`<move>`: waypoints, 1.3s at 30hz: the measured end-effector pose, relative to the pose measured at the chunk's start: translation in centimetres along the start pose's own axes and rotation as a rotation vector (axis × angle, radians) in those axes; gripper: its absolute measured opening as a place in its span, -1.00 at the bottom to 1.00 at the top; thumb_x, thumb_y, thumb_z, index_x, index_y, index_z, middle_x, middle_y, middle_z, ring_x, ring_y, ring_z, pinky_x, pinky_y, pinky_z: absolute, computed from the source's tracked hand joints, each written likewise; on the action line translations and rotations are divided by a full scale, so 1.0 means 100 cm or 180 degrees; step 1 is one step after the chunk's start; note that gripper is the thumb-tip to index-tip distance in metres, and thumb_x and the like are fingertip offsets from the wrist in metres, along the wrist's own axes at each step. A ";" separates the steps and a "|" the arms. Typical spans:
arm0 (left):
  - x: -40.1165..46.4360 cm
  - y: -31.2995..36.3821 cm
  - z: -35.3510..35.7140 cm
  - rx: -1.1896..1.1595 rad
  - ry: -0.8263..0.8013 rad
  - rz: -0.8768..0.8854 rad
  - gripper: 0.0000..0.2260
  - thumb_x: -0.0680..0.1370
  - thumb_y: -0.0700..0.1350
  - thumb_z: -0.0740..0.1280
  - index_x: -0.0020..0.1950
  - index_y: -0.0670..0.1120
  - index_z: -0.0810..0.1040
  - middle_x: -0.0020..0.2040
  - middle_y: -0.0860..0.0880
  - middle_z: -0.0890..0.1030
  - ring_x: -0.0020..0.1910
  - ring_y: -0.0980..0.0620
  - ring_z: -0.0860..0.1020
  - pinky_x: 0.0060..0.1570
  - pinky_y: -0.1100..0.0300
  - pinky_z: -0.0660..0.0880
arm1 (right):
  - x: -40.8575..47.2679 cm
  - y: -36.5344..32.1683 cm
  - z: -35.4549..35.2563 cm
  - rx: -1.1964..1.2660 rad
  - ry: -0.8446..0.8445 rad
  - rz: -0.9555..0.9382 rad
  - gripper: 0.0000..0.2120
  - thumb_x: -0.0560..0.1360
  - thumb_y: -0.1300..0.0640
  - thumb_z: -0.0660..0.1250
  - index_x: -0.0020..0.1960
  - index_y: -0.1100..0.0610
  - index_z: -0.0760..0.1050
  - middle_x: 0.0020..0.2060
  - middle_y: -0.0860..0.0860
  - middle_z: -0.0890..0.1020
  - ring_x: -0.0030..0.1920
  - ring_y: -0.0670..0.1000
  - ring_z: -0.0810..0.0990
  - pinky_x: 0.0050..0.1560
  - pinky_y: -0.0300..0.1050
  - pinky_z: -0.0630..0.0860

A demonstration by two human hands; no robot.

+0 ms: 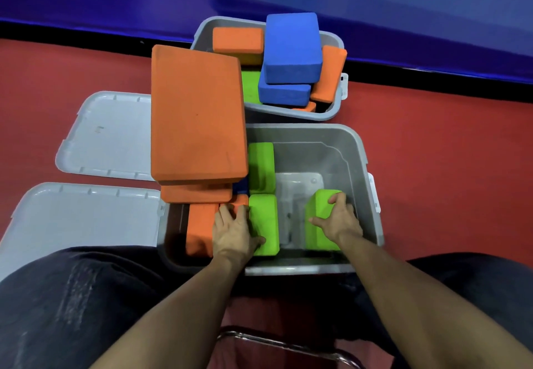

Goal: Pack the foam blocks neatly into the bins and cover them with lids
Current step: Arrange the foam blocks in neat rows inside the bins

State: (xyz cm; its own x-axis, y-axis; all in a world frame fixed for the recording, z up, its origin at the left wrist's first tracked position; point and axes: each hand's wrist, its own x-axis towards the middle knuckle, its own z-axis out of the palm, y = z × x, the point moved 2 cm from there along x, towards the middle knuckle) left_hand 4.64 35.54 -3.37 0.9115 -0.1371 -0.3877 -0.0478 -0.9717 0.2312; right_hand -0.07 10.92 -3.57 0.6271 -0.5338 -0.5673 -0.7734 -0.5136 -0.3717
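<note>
A grey near bin (362, 149) stands in front of me on the red floor. Inside it stand two green foam blocks (264, 218) along the middle and orange blocks (200, 229) at the left. My left hand (235, 231) rests on the orange and green blocks, thumb against the green one. My right hand (340, 220) grips another green block (317, 233) standing upright at the bin's right side. A large orange block (197, 115) lies stacked on the bin's left rim. A far bin (336, 109) holds blue (291, 47), orange and green blocks piled loosely.
Two grey lids (109, 132) (83, 216) lie on the floor left of the near bin. A blue wall with a black base strip runs behind the far bin. My knees flank the near bin, and a metal stool frame (282, 345) shows below.
</note>
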 end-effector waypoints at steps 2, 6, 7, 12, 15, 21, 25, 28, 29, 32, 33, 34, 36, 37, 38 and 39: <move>0.002 -0.001 0.002 -0.0115 -0.0029 -0.0066 -0.17 0.28 0.26 0.57 0.45 0.16 0.28 0.41 -0.14 0.25 0.37 -0.16 0.27 0.38 0.03 0.30 | -0.003 -0.006 0.000 -0.0029 0.0063 -0.0092 -0.37 0.37 -0.15 0.57 0.23 -0.05 0.27 0.29 0.08 0.46 0.21 0.24 0.57 0.19 0.08 0.47; 0.004 0.003 -0.002 -0.0132 -0.0044 -0.0150 -0.05 0.26 0.26 0.58 0.54 0.20 0.18 0.37 -0.10 0.24 0.36 -0.12 0.27 0.36 0.06 0.30 | -0.012 -0.027 0.010 0.0117 -0.0058 -0.0313 -0.28 0.32 -0.21 0.60 0.24 -0.03 0.23 0.26 0.05 0.53 0.19 0.16 0.58 0.11 0.04 0.48; 0.004 0.003 -0.002 -0.0084 -0.0053 -0.0186 -0.03 0.26 0.28 0.57 0.56 0.20 0.16 0.39 -0.10 0.23 0.38 -0.11 0.26 0.38 0.04 0.29 | -0.015 -0.032 0.015 0.0118 -0.0163 -0.0368 -0.24 0.31 -0.22 0.60 0.26 -0.02 0.20 0.24 0.04 0.54 0.15 0.15 0.59 0.09 0.03 0.49; 0.002 0.002 -0.004 -0.0124 -0.0241 -0.0435 -0.02 0.28 0.28 0.56 0.56 0.25 0.07 0.45 0.00 0.15 0.48 -0.03 0.16 0.39 -0.38 0.17 | -0.018 -0.046 0.035 0.0303 -0.0367 -0.0410 -0.05 0.31 -0.21 0.61 0.44 -0.04 0.07 0.43 0.08 0.45 0.31 0.18 0.54 0.21 0.05 0.49; 0.002 0.002 -0.006 -0.0100 -0.0299 -0.0424 -0.01 0.29 0.29 0.55 0.57 0.25 0.05 0.47 -0.01 0.13 0.50 -0.03 0.13 0.36 -0.44 0.19 | -0.011 -0.048 0.037 0.0437 -0.0532 -0.0350 0.03 0.34 -0.13 0.62 0.57 0.04 0.05 0.46 0.11 0.43 0.40 0.17 0.47 0.36 0.00 0.42; 0.003 0.000 -0.003 -0.0011 -0.0245 -0.0403 0.01 0.29 0.33 0.52 0.58 0.25 0.02 0.48 -0.01 0.12 0.51 -0.03 0.12 0.37 -0.43 0.19 | 0.000 -0.044 0.041 0.0556 -0.0689 -0.0270 -0.05 0.37 -0.07 0.62 0.55 0.02 0.11 0.37 0.08 0.52 0.32 0.15 0.52 0.33 -0.04 0.46; 0.003 -0.001 -0.005 -0.0012 -0.0311 -0.0348 0.00 0.30 0.34 0.51 0.59 0.24 0.01 0.48 -0.02 0.11 0.52 -0.04 0.11 0.37 -0.44 0.19 | 0.002 -0.044 0.041 0.0643 -0.0734 -0.0243 -0.04 0.36 -0.04 0.63 0.55 0.02 0.11 0.42 0.09 0.47 0.36 0.15 0.49 0.34 -0.05 0.43; -0.002 -0.002 -0.009 0.0011 -0.0429 -0.0286 -0.05 0.35 0.35 0.48 0.59 0.20 0.04 0.51 -0.03 0.09 0.53 -0.05 0.10 0.40 -0.42 0.17 | -0.004 -0.048 0.037 0.0610 -0.0683 -0.0288 -0.01 0.36 -0.06 0.62 0.59 0.07 0.10 0.47 0.11 0.41 0.43 0.14 0.43 0.39 -0.07 0.38; -0.003 -0.003 -0.012 -0.0055 -0.0451 -0.0258 -0.09 0.35 0.35 0.47 0.58 0.18 0.10 0.50 -0.02 0.12 0.52 -0.05 0.13 0.41 -0.39 0.17 | -0.006 -0.051 0.034 0.0559 -0.0597 -0.0352 -0.01 0.37 -0.09 0.61 0.60 0.09 0.12 0.49 0.12 0.38 0.46 0.14 0.40 0.40 -0.07 0.36; -0.005 -0.007 -0.029 -0.0605 -0.0324 -0.0300 -0.23 0.36 0.35 0.47 0.47 0.07 0.35 0.41 -0.04 0.38 0.44 -0.08 0.33 0.40 -0.16 0.33 | -0.019 -0.073 0.015 0.0765 -0.0304 -0.0603 -0.15 0.41 -0.15 0.56 0.54 0.13 0.28 0.48 0.12 0.42 0.45 0.11 0.42 0.41 -0.08 0.36; -0.005 -0.008 -0.038 -0.0892 -0.0298 -0.0340 -0.25 0.35 0.34 0.49 0.43 0.03 0.41 0.36 -0.06 0.47 0.37 -0.09 0.42 0.34 -0.05 0.40 | -0.025 -0.084 0.006 0.0924 -0.0275 -0.0709 -0.22 0.43 -0.14 0.54 0.51 0.13 0.34 0.47 0.11 0.44 0.43 0.10 0.44 0.42 -0.07 0.37; -0.005 -0.008 -0.048 -0.1162 -0.0376 -0.0383 -0.25 0.34 0.32 0.51 0.40 -0.02 0.45 0.30 -0.08 0.55 0.29 -0.09 0.51 0.25 0.05 0.46 | -0.032 -0.096 -0.003 0.1065 -0.0308 -0.0823 -0.27 0.45 -0.14 0.52 0.49 0.12 0.37 0.46 0.09 0.46 0.42 0.08 0.46 0.42 -0.07 0.38; -0.008 -0.006 -0.071 -0.1413 -0.0796 -0.0417 -0.25 0.34 0.30 0.54 0.36 -0.10 0.47 0.21 -0.09 0.63 0.17 -0.07 0.59 0.12 0.15 0.49 | -0.049 -0.120 -0.023 0.1144 -0.0413 -0.1099 -0.33 0.49 -0.15 0.48 0.48 0.11 0.39 0.43 0.06 0.48 0.40 0.04 0.47 0.37 -0.13 0.38; -0.011 -0.004 -0.084 -0.1326 -0.1037 -0.0374 -0.24 0.34 0.30 0.54 0.36 -0.13 0.48 0.20 -0.09 0.63 0.17 -0.06 0.59 0.12 0.16 0.49 | -0.058 -0.131 -0.032 0.1137 -0.0449 -0.1235 -0.34 0.50 -0.15 0.47 0.47 0.12 0.39 0.42 0.05 0.49 0.40 0.02 0.47 0.34 -0.16 0.37; -0.017 -0.001 -0.098 -0.1129 -0.1223 -0.0304 -0.24 0.34 0.31 0.53 0.35 -0.14 0.50 0.20 -0.08 0.62 0.19 -0.07 0.58 0.13 0.17 0.47 | -0.068 -0.140 -0.040 0.1179 -0.0488 -0.1322 -0.34 0.50 -0.14 0.47 0.48 0.13 0.39 0.42 0.05 0.49 0.40 0.00 0.47 0.34 -0.17 0.38; -0.023 0.002 -0.114 -0.0891 -0.1361 -0.0237 -0.24 0.34 0.33 0.52 0.34 -0.16 0.51 0.18 -0.07 0.61 0.19 -0.07 0.58 0.11 0.17 0.46 | -0.078 -0.147 -0.048 0.1251 -0.0554 -0.1355 -0.33 0.50 -0.15 0.47 0.49 0.13 0.38 0.42 0.05 0.49 0.40 -0.01 0.46 0.35 -0.15 0.40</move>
State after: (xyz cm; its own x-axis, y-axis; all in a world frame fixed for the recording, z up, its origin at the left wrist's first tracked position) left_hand 7.18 37.85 7.72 0.6570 -0.1927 -0.7288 0.1753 -0.9012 0.3963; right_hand 6.88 19.43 9.82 0.8903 -0.2010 -0.4086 -0.4549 -0.3536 -0.8173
